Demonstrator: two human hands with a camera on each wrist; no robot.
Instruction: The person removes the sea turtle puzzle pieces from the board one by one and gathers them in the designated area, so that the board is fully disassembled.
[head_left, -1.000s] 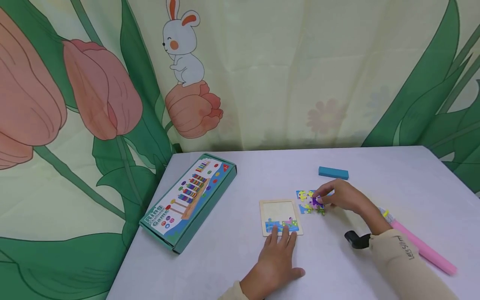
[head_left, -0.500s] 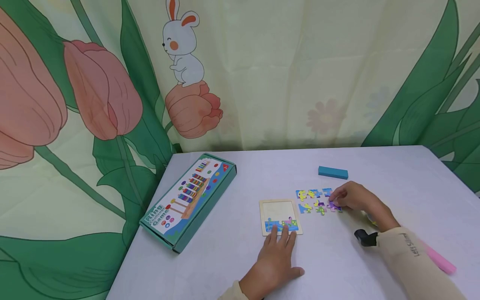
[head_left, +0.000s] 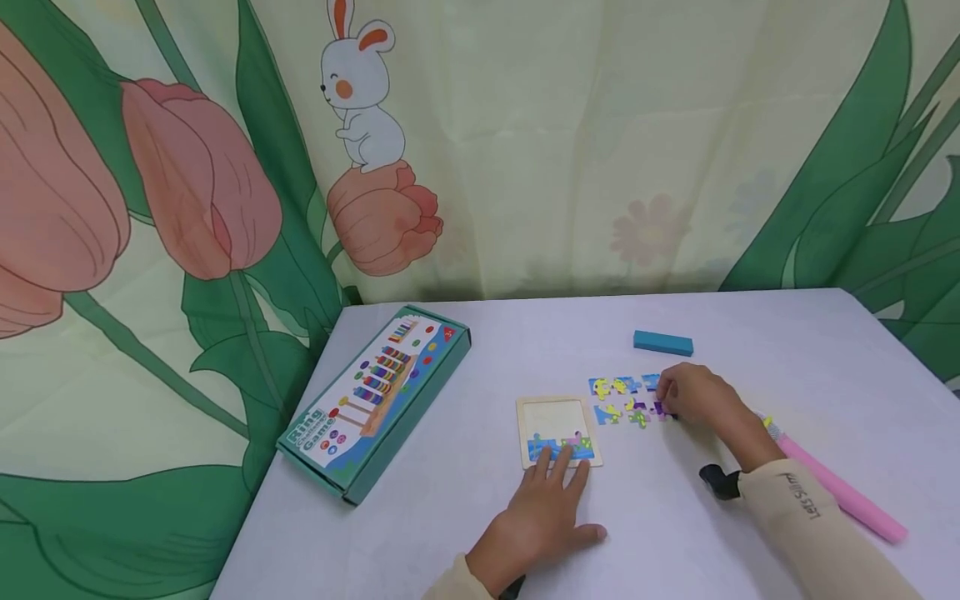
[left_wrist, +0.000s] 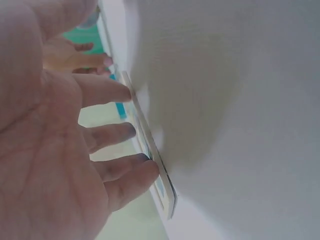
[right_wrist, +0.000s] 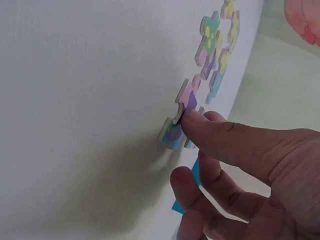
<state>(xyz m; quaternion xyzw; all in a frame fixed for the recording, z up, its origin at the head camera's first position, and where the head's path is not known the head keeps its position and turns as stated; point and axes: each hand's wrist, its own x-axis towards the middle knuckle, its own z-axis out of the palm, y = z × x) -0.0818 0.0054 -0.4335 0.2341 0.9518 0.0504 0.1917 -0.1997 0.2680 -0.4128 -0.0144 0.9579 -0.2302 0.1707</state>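
Note:
My left hand (head_left: 543,517) rests with spread, fairly straight fingers on the near edge of a small wooden puzzle tray (head_left: 521,433). Joined blue and green pieces (head_left: 542,447) line the tray's near side, partly behind the fingertips. To the right of the tray, several loose jigsaw pieces (head_left: 611,386) lie in rough rows. At their right end my right hand (head_left: 701,396) pinches a purple and pink puzzle piece (right_wrist: 189,97) between thumb and index finger, low at the tabletop. In the right wrist view a green and blue piece (right_wrist: 170,134) shows just beside it.
A green ring game box (head_left: 375,400) lies at the left of the white table. Behind the loose pieces is a teal block (head_left: 663,342). A pink stick (head_left: 847,492) lies by the right forearm. A printed curtain (head_left: 525,167) hangs behind the table.
My right hand first shifted right with the purple piece, away from the middle of the loose pieces, then slightly left and is now at their right end. The left hand stays on the tray.

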